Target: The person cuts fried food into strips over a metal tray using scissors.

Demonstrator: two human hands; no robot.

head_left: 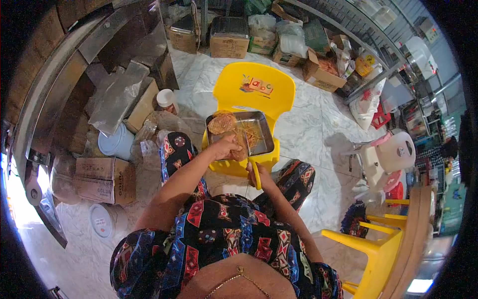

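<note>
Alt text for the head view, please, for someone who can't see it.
The right hand grips a yellow-handled tool while the left hand rests on a brown piece over a metal tray holding thin shreds. The tray sits on a yellow chair, with cardboard boxes beyond.

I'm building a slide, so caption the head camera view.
Left hand on a brown piece over a metal tray on a yellow chair; right hand gripping a yellow handle.

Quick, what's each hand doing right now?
Left hand: on a brown food piece; whether closed cannot be told.
Right hand: closed around a yellow tool handle.
</note>
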